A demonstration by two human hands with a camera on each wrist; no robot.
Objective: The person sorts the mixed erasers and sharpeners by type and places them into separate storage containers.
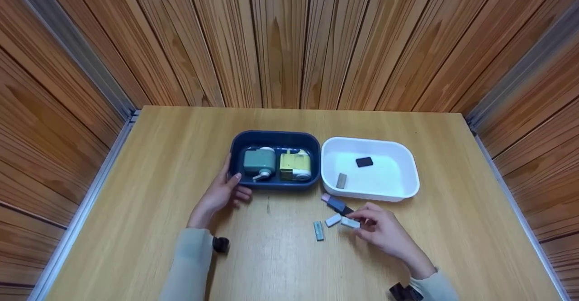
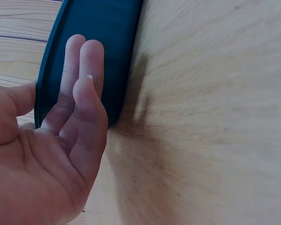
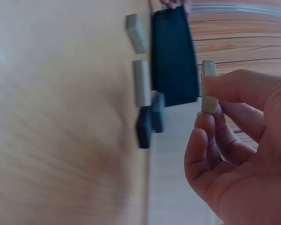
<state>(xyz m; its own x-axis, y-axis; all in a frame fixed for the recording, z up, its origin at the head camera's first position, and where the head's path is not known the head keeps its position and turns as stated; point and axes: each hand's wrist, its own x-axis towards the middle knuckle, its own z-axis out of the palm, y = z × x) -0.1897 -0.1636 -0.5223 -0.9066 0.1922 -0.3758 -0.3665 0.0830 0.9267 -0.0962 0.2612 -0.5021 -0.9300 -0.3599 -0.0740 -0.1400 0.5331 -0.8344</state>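
Note:
My left hand (image 1: pixel 219 194) is at the front left corner of a navy blue bin (image 1: pixel 276 186). Its thumb is at the rim, and its fingers lie nearly straight along the outer wall (image 2: pixel 117 28). Inside sit a green crank pencil sharpener (image 1: pixel 259 160) and a yellow one (image 1: pixel 289 160). My right hand (image 1: pixel 384 231) pinches a small pale eraser (image 3: pixel 209 103) between thumb and fingers, raised off the table. Near it lie a blue eraser (image 1: pixel 335 203) with a pinkish end, a black eraser (image 1: pixel 347 211), a white eraser (image 1: pixel 333 220) and a blue-green eraser (image 1: pixel 319 231).
A white bin (image 1: pixel 371 194) stands directly right of the navy one. It holds a black eraser (image 1: pixel 364 162) and a grey eraser (image 1: pixel 341 181). Wood-panelled walls (image 1: pixel 280 43) rise behind and on both sides of the wooden table (image 1: pixel 181 129).

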